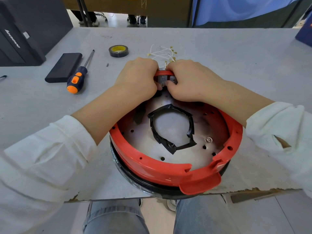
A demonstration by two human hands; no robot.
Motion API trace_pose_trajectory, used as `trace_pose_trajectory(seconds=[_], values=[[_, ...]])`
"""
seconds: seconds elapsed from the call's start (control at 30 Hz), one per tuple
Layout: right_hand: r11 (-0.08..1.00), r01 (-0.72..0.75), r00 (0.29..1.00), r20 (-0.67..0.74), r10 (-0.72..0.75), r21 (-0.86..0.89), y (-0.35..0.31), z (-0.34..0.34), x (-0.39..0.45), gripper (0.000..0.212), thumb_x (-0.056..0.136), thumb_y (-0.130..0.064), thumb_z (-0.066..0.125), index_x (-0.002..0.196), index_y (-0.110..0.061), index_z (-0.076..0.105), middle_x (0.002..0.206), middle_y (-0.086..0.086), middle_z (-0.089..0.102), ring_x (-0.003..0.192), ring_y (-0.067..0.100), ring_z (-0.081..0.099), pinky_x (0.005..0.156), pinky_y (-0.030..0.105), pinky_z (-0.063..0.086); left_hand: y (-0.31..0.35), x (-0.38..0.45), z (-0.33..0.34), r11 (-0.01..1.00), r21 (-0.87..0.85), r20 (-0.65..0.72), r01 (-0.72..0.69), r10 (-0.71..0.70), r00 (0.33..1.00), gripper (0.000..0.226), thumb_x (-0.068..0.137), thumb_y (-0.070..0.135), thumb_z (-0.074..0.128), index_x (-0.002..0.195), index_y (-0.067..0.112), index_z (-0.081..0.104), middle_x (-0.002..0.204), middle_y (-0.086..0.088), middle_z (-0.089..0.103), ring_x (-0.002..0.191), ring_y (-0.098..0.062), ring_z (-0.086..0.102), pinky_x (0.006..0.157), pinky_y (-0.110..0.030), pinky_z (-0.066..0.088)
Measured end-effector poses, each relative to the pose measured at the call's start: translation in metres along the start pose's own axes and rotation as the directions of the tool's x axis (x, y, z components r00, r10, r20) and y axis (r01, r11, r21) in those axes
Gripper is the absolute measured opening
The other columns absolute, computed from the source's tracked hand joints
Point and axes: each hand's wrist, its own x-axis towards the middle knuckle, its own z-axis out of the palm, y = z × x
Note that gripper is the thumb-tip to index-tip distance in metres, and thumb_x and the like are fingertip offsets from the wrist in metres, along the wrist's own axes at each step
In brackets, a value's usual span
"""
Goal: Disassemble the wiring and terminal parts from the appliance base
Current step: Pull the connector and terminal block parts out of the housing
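Up at the far rim of the red appliance base (168, 168), both the left hand (140, 76) and right hand (189, 80) pinch a grey terminal block (164, 79), hiding most of it. Beyond lie white wires (162, 52), black tape roll (118, 50), screwdriver (79, 76), and a "lenovo" computer case (20, 36).

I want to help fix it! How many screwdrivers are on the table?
1. The orange-and-blue-handled screwdriver lies on the grey table, left of the red round appliance base, beside a black rectangular block. Others may be out of view.
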Motion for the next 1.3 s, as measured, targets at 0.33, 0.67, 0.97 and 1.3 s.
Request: trace_pose_trajectory(seconds=[0.33,0.67,0.97,1.3], values=[[0.996,0.088,0.996,-0.024,-0.088,-0.003,0.004,0.0,-0.007,0.045,0.084,-0.031,0.055,0.124,-0.016,0.043,0.117,0.007,0.058,0.102,0.031,0.055,0.074,0.038,0.045,-0.004,-0.004,-0.003,0.986,-0.164,0.022,0.001,0.003,1.0,0.057,0.069,0.033,0.08,0.119,0.019,0.058,0.114,-0.006,0.064,0.108,-0.028,0.057,0.081,-0.033,0.044],[0.996,0.085,0.996,-0.035,-0.085,-0.005,0.003,0.0,-0.007,0.03,0.088,-0.025,0.044,0.115,-0.015,0.052,0.109,0.007,0.059,0.099,0.029,0.054,0.075,0.038,0.044,-0.005,-0.003,-0.003,0.983,-0.181,-0.002,-0.014,0.014,1.0,0.041,0.075,0.023,0.075,0.114,0.022,0.064,0.11,-0.005,0.065,0.103,-0.026,0.057,0.076,-0.029,0.042],[0.999,0.05,0.999,0.012,-0.051,0.015,0.002,-0.002,-0.002,0.015,0.093,-0.028,0.038,0.092,-0.016,0.048,0.101,0.007,0.055,0.087,0.021,0.046,0.07,0.034,0.038,-0.003,-0.005,-0.004,0.984,-0.177,0.038,-0.009,0.015,0.999,0.029,0.092,0.021,0.054,0.119,0.02,0.061,0.11,-0.009,0.064,0.102,-0.03,0.056,0.082,-0.033,0.045],[0.996,0.003,1.0,0.022,-0.001,-0.092,-0.004,0.003,-0.004,0.026,0.097,-0.028,0.033,0.112,-0.01,0.044,0.119,0.01,0.048,0.108,0.029,0.046,0.073,0.034,0.027,0.008,-0.01,-0.003,0.996,0.018,0.056,0.091,-0.092,0.994,0.022,0.089,0.021,0.042,0.107,0.015,0.051,0.087,-0.01,0.051,0.076,-0.029,0.039,0.064,-0.033,0.03]])
